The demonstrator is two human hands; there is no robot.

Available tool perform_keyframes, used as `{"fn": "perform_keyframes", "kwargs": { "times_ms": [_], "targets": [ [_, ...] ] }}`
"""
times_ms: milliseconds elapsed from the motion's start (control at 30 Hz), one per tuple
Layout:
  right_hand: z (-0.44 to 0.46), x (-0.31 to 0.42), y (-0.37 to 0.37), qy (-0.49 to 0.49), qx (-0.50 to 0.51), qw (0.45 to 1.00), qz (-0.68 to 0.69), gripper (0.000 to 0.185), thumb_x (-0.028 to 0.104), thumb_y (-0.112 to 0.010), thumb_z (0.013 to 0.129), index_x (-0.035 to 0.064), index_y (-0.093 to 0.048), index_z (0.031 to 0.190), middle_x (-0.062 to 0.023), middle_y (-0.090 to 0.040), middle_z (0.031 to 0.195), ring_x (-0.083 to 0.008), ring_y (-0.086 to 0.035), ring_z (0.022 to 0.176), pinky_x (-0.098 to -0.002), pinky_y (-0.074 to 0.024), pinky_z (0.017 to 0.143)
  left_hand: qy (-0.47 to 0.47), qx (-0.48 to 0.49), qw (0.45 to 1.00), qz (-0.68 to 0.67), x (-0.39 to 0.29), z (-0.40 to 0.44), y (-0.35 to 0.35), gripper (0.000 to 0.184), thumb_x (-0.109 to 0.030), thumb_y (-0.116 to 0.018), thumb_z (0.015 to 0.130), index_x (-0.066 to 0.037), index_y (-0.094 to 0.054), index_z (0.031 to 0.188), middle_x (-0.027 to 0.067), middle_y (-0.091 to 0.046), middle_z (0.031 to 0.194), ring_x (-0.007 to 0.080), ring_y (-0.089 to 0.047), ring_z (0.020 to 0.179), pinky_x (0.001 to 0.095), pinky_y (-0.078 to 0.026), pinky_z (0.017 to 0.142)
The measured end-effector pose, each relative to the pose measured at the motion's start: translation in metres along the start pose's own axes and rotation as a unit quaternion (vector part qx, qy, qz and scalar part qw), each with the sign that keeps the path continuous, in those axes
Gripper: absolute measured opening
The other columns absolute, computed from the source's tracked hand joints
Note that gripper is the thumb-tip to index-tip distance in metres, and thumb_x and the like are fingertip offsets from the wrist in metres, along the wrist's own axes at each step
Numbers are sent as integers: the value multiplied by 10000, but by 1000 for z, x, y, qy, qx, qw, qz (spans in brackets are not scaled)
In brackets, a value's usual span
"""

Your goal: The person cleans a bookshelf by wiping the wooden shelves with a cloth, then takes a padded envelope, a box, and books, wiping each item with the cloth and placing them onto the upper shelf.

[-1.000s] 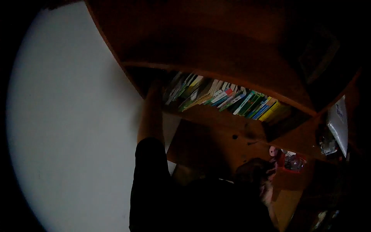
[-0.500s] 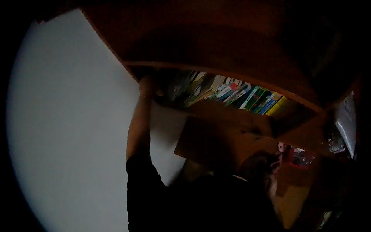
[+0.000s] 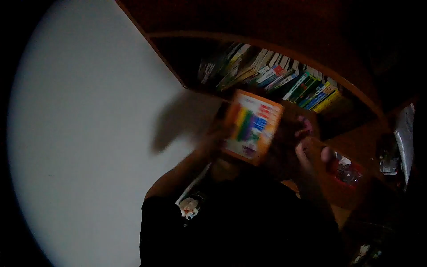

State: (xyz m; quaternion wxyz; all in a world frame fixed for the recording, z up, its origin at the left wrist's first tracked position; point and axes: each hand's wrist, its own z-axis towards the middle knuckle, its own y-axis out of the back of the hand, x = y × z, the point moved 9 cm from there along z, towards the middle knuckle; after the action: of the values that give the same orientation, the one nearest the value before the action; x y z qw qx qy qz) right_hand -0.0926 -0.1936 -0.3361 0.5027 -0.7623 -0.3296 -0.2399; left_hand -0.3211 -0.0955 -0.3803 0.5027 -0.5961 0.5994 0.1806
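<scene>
Gripped at its lower left side, an orange-bordered book or box (image 3: 255, 129) with a rainbow-coloured print on a white cover is held tilted in my left hand (image 3: 218, 138). The hand is dark and partly blurred against it. Just right of the cover, my right hand (image 3: 304, 149) has its fingers apart and holds nothing visible; deep shadow hides part of it. Above both hands, a row of books (image 3: 275, 75) leans on a curved wooden shelf (image 3: 267, 44).
A pale wall or panel (image 3: 84, 133) fills the left side. To the right are a red container (image 3: 349, 174) with clear items in it and a silvery-white packet (image 3: 404, 138). A pale object (image 3: 189, 208) shows at the lower left, beside my dark sleeve.
My left hand has come out of the shelf's dark left end and down to the right, now with the orange-bordered item. My right hand has risen beside it. The view has shifted.
</scene>
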Motion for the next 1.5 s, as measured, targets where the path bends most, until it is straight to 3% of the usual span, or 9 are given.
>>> {"fn": "perform_keyframes", "kwargs": {
  "times_ms": [100, 367, 600, 667, 867, 967, 1000, 1100, 1500],
  "targets": [
    [6, 1, 0, -13, -20, 1000, 15, 397, 277, -562, 888, 32, -496, 1193, -72, -606, 1036, -196, -595, 914, -327, -469, 848, 35, 103, 990, 89, 73, 26, -56, 539, -375, -556, 868, -75, -420, 1293, 101, -539, 1156, 227, -557, 1010, 385, -471, 861],
    [-31, 29, 55, 72, -168, 982, -49, 493, 208, -640, 855, -16, -433, 1242, -122, -586, 1103, -201, -618, 927, -331, -504, 807, 175, 292, 899, -274, 55, -22, -177, 585, -446, -470, 905, -96, -335, 1353, 142, -451, 1302, 265, -479, 1177, 452, -378, 1009],
    [-54, 75, 66, 210, -159, 889, -374, 397, 202, -664, 846, -11, -520, 1148, -106, -587, 1084, -138, -557, 969, -271, -460, 832, 204, 344, 885, -237, 72, 2, -213, 849, -630, -524, 762, -105, -279, 1383, 183, -433, 1293, 326, -464, 1187, 560, -378, 976],
    [-77, 93, 78, 237, -224, 835, -444, 409, 199, -674, 833, -44, -507, 1117, -100, -591, 1060, -155, -577, 927, -299, -490, 790, 200, 439, 817, -317, 61, -11, -237, 844, -620, -517, 770, -99, -267, 1386, 207, -423, 1293, 366, -459, 1181, 577, -372, 972],
    [-130, 110, 73, 302, -233, 849, -366, 575, 254, -756, 693, -32, -495, 1119, -135, -569, 1113, -200, -575, 990, -339, -468, 835, 223, 350, 863, -287, 78, 7, -219, 793, -581, -523, 790, -87, -293, 1366, 180, -444, 1269, 344, -449, 1195, 538, -374, 983],
    [-113, 80, -25, 378, 53, 782, -492, 530, 333, -723, 723, -20, -538, 1073, -176, -427, 1319, -290, -367, 1268, -431, -277, 1039, 217, 348, 876, -253, 82, -2, -201, 791, -580, -523, 791, -88, -293, 1366, 178, -445, 1268, 342, -450, 1194, 534, -374, 984],
    [-107, 61, -33, 367, 34, 651, -663, 511, 356, -709, 740, -9, -556, 1062, -178, -368, 1381, -318, -275, 1335, -452, -212, 1080, 221, 356, 874, -245, 84, -5, -201, 790, -579, -523, 791, -88, -294, 1365, 178, -445, 1268, 341, -450, 1194, 533, -374, 984],
    [-87, 42, -42, 314, -1, 559, -767, 450, 348, -690, 760, 12, -587, 1041, -164, -312, 1426, -345, -208, 1359, -486, -213, 1084, 226, 373, 870, -232, 92, -14, -208, 788, -578, -524, 791, -89, -294, 1365, 175, -446, 1267, 338, -451, 1193, 529, -374, 985],
    [-76, 104, -27, 386, -135, 547, -731, 468, 172, -631, 813, -7, -486, 1221, -201, -283, 1433, -388, -222, 1345, -500, -240, 1067, 208, 375, 877, -216, 95, -19, -211, 779, -574, -524, 794, -91, -297, 1362, 167, -450, 1263, 328, -455, 1189, 515, -374, 989]
  ]
}}
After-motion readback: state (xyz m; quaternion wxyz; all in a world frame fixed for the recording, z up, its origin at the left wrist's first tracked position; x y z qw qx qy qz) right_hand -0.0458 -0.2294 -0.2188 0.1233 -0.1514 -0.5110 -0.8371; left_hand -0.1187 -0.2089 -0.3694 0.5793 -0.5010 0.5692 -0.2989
